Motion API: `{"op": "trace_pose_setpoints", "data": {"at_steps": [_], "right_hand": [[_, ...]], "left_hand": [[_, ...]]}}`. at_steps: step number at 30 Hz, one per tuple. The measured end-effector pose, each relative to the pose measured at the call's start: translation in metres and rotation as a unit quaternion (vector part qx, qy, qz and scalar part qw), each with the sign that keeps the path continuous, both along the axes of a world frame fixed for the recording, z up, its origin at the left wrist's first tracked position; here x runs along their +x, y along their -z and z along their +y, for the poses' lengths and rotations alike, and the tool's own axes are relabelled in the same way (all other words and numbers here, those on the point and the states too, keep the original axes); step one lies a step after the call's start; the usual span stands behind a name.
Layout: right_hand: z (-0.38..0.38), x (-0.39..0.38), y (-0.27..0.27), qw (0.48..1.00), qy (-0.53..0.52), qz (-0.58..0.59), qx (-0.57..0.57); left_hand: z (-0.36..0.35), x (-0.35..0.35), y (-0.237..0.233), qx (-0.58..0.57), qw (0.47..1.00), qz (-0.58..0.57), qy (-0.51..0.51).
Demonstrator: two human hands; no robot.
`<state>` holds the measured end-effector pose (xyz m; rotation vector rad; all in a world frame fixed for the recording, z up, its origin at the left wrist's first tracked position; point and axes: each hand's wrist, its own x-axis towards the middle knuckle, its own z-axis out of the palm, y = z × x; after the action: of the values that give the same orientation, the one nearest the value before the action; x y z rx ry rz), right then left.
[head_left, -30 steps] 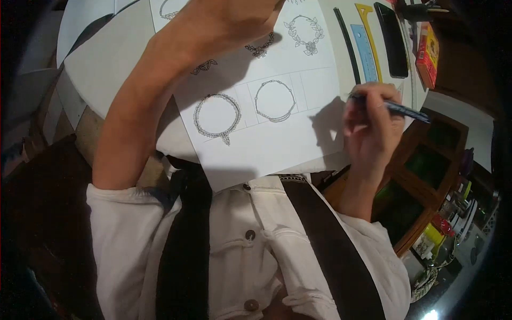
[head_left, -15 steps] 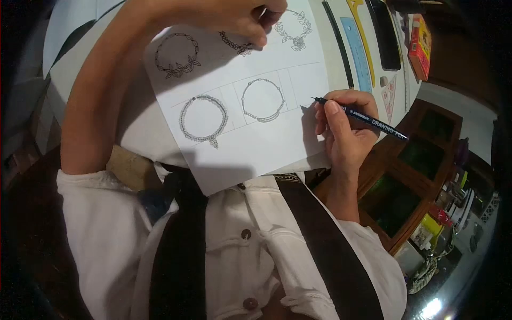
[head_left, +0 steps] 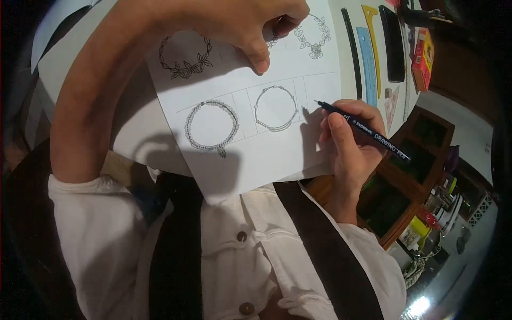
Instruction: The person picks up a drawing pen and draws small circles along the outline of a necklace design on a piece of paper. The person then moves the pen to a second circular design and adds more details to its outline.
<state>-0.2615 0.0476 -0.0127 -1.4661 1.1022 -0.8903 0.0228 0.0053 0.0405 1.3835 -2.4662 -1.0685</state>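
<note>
A white sheet of paper [head_left: 277,160] lies on the table, with several circular jewellery drawings in ink. In the lower row are a beaded ring with a hanging pendant [head_left: 222,151] and a thinner bracelet drawing [head_left: 276,128]. My right hand [head_left: 352,133] grips a black drawing pen [head_left: 368,131], its tip pointing left, close to the sheet; whether it touches cannot be made out. Across the top, my left hand [head_left: 256,29] rests on the paper, thumb stretched down and apart from the bent fingers, holding nothing visible. It partly covers the upper middle drawing.
Right of the paper lie a dark pencil-like stick [head_left: 352,53], a blue ruler [head_left: 366,64], a yellow ruler [head_left: 373,37], a black case [head_left: 392,45] and a clear triangle ruler [head_left: 392,106]. A red and yellow box [head_left: 423,58] sits near the table's right edge.
The view has shifted slightly, so the paper appears lower and farther right. My left thumb has moved down the sheet, just above the lower row. The pen stays in my right hand.
</note>
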Motion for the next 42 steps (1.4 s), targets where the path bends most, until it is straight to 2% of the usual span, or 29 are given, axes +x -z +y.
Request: {"op": "trace_pose_setpoints", "data": {"at_steps": [3, 7, 9, 10, 12, 13, 15, 20, 22, 25, 27, 30, 32, 34, 36, 37, 39, 41, 42], "right_hand": [[0.000, 0.009, 0.004, 0.999, -0.028, 0.021, -0.025], [-0.002, 0.035, -0.001, 0.999, -0.040, 0.008, 0.007], [-0.005, 0.042, -0.003, 0.999, -0.040, 0.013, 0.012], [-0.006, 0.045, -0.003, 0.999, -0.038, 0.015, 0.015], [-0.007, 0.046, 0.000, 0.998, -0.049, 0.032, 0.002], [-0.007, 0.045, 0.002, 0.997, -0.059, 0.049, -0.012], [-0.009, 0.041, 0.008, 0.994, -0.076, 0.061, -0.045], [-0.004, 0.043, 0.011, 0.987, -0.091, 0.085, -0.103], [0.002, 0.048, 0.009, 0.994, -0.011, 0.076, -0.076], [-0.001, 0.044, 0.012, 0.993, -0.043, 0.074, -0.081], [-0.002, 0.044, 0.013, 0.993, -0.056, 0.055, -0.084], [-0.002, 0.044, 0.013, 0.993, -0.047, 0.058, -0.093], [-0.005, 0.040, 0.016, 0.981, -0.094, 0.078, -0.153], [-0.005, 0.040, 0.016, 0.980, -0.098, 0.077, -0.152], [-0.006, 0.041, 0.017, 0.980, -0.103, 0.075, -0.151], [-0.007, 0.041, 0.018, 0.977, -0.112, 0.077, -0.165], [-0.007, 0.042, 0.018, 0.973, -0.121, 0.078, -0.179], [-0.002, 0.045, 0.015, 0.990, -0.050, 0.060, -0.114], [-0.002, 0.046, 0.015, 0.990, -0.051, 0.060, -0.115]], "left_hand": [[0.010, -0.001, 0.005, -0.060, 0.998, 0.023, -0.027], [0.010, 0.000, -0.003, -0.053, 0.997, 0.039, -0.035], [0.003, -0.005, -0.010, 0.020, 0.999, -0.013, -0.045], [-0.004, -0.008, -0.014, 0.021, 0.999, -0.012, -0.045], [-0.017, -0.013, -0.019, 0.131, 0.988, -0.076, -0.040], [-0.012, -0.007, -0.011, 0.132, 0.988, -0.074, -0.041], [0.006, 0.008, 0.007, -0.086, 0.994, 0.069, 0.009], [0.007, 0.001, 0.001, -0.049, 0.999, 0.009, -0.008], [0.011, 0.001, -0.002, -0.040, 0.999, -0.012, -0.024], [0.012, 0.005, 0.001, -0.077, 0.997, 0.012, -0.011], [0.008, 0.005, 0.000, -0.037, 0.999, 0.003, -0.005], [0.008, 0.014, -0.002, -0.049, 0.997, 0.052, 0.006], [0.004, 0.015, 0.001, -0.045, 0.997, 0.056, 0.011], [0.003, 0.008, -0.002, -0.038, 0.997, 0.060, 0.017], [0.004, -0.007, -0.012, 0.005, 0.998, -0.050, -0.044], [-0.005, -0.003, -0.010, 0.006, 0.998, -0.051, -0.044], [-0.028, 0.009, -0.008, 0.095, 0.991, -0.011, 0.094], [-0.029, 0.011, -0.005, 0.090, 0.992, -0.009, 0.092], [-0.027, 0.011, -0.003, 0.083, 0.993, -0.006, 0.089]]}}
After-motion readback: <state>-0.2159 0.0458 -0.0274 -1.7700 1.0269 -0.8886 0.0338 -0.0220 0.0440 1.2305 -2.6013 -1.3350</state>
